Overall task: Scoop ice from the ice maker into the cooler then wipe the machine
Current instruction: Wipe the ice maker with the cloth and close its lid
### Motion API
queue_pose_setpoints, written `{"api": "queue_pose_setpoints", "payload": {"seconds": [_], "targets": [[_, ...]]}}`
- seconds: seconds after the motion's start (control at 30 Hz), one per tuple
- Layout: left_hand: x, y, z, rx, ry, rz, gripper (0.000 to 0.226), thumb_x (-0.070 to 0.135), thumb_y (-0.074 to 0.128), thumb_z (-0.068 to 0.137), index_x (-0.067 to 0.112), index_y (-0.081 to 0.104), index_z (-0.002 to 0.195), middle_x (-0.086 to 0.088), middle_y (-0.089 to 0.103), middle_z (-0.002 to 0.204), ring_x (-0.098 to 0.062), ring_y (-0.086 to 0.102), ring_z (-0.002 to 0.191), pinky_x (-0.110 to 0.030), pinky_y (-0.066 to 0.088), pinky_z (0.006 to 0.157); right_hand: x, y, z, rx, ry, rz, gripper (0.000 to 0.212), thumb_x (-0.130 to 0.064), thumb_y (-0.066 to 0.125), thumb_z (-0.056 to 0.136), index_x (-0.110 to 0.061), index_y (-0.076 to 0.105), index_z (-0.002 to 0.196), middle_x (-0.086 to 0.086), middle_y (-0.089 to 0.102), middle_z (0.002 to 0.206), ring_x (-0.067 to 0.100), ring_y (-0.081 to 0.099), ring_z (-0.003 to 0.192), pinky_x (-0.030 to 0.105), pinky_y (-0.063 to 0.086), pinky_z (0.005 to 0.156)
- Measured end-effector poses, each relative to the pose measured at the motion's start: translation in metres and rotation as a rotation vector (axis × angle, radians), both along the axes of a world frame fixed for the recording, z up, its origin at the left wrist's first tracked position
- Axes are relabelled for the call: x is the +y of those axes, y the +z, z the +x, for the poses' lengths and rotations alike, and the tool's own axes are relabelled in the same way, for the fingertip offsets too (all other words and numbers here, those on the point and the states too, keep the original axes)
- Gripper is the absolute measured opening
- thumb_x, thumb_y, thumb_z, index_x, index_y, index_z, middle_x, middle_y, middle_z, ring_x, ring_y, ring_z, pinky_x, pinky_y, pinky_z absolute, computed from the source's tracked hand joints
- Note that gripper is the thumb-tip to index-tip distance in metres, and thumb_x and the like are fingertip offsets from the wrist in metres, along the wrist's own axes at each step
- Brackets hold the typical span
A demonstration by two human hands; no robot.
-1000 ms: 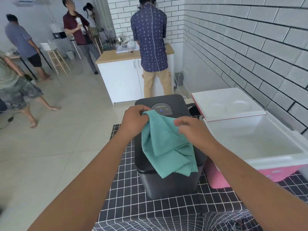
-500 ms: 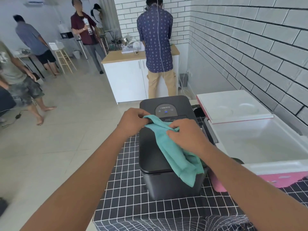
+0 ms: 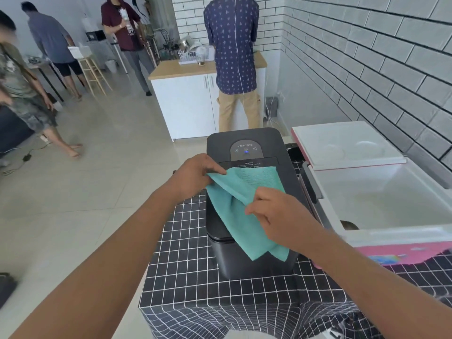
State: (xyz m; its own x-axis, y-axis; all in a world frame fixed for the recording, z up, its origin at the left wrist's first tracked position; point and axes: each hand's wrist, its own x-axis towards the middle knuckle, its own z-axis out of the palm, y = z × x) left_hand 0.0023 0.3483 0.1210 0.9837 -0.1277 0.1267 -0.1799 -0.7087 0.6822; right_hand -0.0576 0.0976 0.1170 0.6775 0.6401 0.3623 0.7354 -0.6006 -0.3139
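Right of the ice maker (image 3: 247,152) sits the open cooler (image 3: 391,231); both hands' fingers (image 3: 215,170) pinch the cloth (image 3: 244,209) spread over its lid at centre frame.

We can't see most of the ice maker (image 3: 247,140) lid: the teal cloth (image 3: 244,204) covers it. Right of the ice maker, the cooler (image 3: 381,238) is cut off by the frame edge; a dark object inside is too hidden to identify.
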Motion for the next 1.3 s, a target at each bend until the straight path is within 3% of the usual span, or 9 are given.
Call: {"api": "queue_pose_setpoints", "payload": {"seconds": [0.1,0.27,0.43,0.57,0.8,0.97,1.1,1.23,1.3], "targets": [[0.005,-0.008,0.001,0.041,-0.018,0.115,0.039,-0.002,0.070,0.077,0.031,0.076,0.097,0.001,0.059,0.106,-0.007,0.060,0.097,-0.021,0.049,0.085,0.003,-0.005,-0.018,-0.071,0.042,-0.152,0.012,-0.012,0.059,0.080,-0.014,0.070,0.074,-0.001,0.057,0.078,0.017,0.055,0.074,0.020,0.045,0.060],[0.005,-0.014,-0.005,0.049,-0.017,0.120,0.041,-0.004,0.065,0.077,0.030,0.077,0.097,0.002,0.060,0.101,-0.011,0.061,0.095,-0.025,0.051,0.081,0.011,-0.029,-0.045,-0.072,-0.115,-0.245,0.065,-0.081,0.050,0.063,-0.019,0.060,0.078,-0.006,0.050,0.089,0.018,0.047,0.082,0.033,0.043,0.072],[0.001,-0.010,-0.011,0.021,-0.085,0.040,0.041,-0.013,0.061,0.081,0.019,0.076,0.102,-0.002,0.055,0.105,-0.010,0.057,0.091,-0.018,0.048,0.080,0.005,-0.053,-0.049,-0.224,-0.074,-0.228,0.033,-0.045,0.074,0.069,-0.017,0.059,0.075,-0.002,0.054,0.091,0.022,0.048,0.077,0.036,0.041,0.067],[-0.004,-0.005,-0.017,0.138,-0.041,-0.239,0.042,-0.004,0.057,0.089,0.032,0.076,0.097,0.003,0.061,0.109,-0.009,0.064,0.090,-0.021,0.053,0.072,0.003,-0.051,-0.039,-0.318,-0.058,0.016,0.016,-0.021,0.065,0.080,-0.014,0.062,0.067,-0.001,0.057,0.080,0.020,0.050,0.069,0.033,0.044,0.061],[0.036,0.022,-0.030,0.124,0.156,-0.565,0.026,0.001,0.059,0.077,0.018,0.077,0.082,-0.009,0.071,0.080,-0.016,0.062,0.061,-0.025,0.051,0.053,0.014,0.006,-0.004,0.003,-0.165,0.313,0.014,-0.015,0.063,0.085,-0.006,0.066,0.075,0.001,0.059,0.083,0.016,0.056,0.072,0.024,0.044,0.069],[0.099,0.070,-0.057,0.097,0.205,-0.476,0.025,0.002,0.056,0.065,0.012,0.077,0.075,-0.017,0.064,0.057,-0.019,0.057,0.043,-0.025,0.047,0.044,0.048,0.059,0.025,0.102,-0.053,0.272,0.018,-0.018,0.067,0.085,-0.004,0.069,0.074,0.005,0.067,0.082,0.018,0.061,0.077,0.031,0.045,0.076],[0.153,0.117,-0.097,0.278,0.065,-0.205,0.024,0.013,0.061,0.060,0.005,0.075,0.078,-0.020,0.066,0.064,-0.020,0.063,0.053,-0.024,0.050,0.049,0.088,0.088,0.028,0.189,0.034,0.330,0.018,-0.019,0.068,0.085,-0.022,0.067,0.068,-0.018,0.065,0.075,-0.007,0.056,0.068,0.009,0.038,0.062],[0.187,0.134,-0.127,0.296,0.142,0.001,0.017,0.020,0.059,0.060,0.016,0.075,0.066,0.004,0.066,0.066,-0.005,0.057,0.064,-0.023,0.045,0.062,0.138,0.092,0.023,0.217,0.092,0.283,0.029,-0.018,0.068,0.084,-0.030,0.061,0.059,-0.020,0.059,0.068,-0.010,0.052,0.061,0.005,0.033,0.059],[0.196,0.120,-0.137,0.252,0.247,-0.112,0.016,0.019,0.057,0.061,0.015,0.073,0.062,0.009,0.066,0.067,-0.006,0.058,0.069,-0.023,0.048,0.065,0.157,0.083,0.022,0.266,0.102,0.236,0.044,-0.017,0.068,0.084,-0.035,0.049,0.049,-0.021,0.051,0.055,-0.008,0.048,0.053,0.009,0.031,0.054]]}}
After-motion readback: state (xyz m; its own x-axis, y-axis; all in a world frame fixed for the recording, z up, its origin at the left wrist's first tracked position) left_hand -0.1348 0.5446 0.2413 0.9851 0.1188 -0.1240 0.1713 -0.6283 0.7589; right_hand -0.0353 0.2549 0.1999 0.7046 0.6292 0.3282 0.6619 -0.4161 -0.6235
